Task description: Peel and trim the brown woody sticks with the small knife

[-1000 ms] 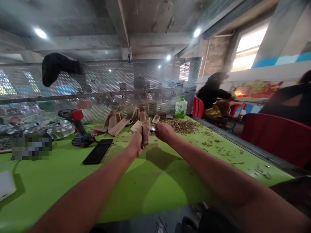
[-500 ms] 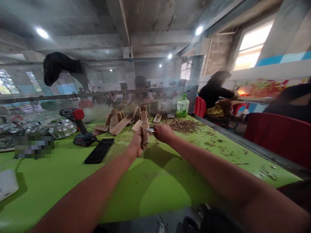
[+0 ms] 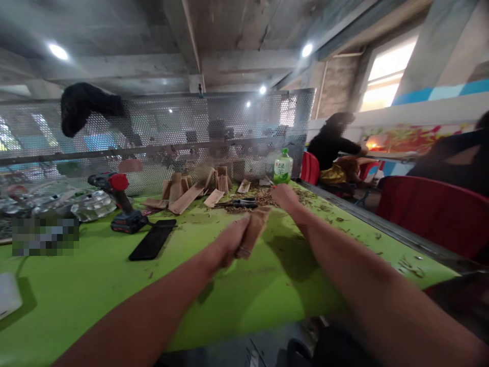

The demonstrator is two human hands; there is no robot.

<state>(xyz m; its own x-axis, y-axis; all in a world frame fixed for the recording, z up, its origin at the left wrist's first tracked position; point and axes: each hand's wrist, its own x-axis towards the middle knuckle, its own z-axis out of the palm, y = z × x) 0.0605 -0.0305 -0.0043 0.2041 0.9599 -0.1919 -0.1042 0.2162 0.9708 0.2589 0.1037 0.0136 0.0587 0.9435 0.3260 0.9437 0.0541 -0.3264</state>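
My left hand (image 3: 234, 237) is closed around a piece of wood (image 3: 255, 230), which is tilted with its upper end to the right. My right hand (image 3: 286, 198) is farther forward, apart from the wood, closed on a knife (image 3: 269, 180). Only the knife's pale blade and a bit of red show; the rest is hidden by the fingers. Just beyond the wood, a dark-handled tool (image 3: 244, 203) lies on a heap of wood shavings (image 3: 305, 196); its kind is unclear.
Several wooden pieces (image 3: 187, 199) stand and lie before the perforated metal screen (image 3: 160, 127). A cordless drill (image 3: 124, 204) and a black phone (image 3: 153, 239) are on the left of the green table (image 3: 95, 280). A green-labelled bottle (image 3: 282, 168) stands at back. People sit at right.
My right hand has moved the knife away from the wood, forward and right. My left hand has shifted right and nearer, tilting the wood. The dark-handled tool has come into sight.
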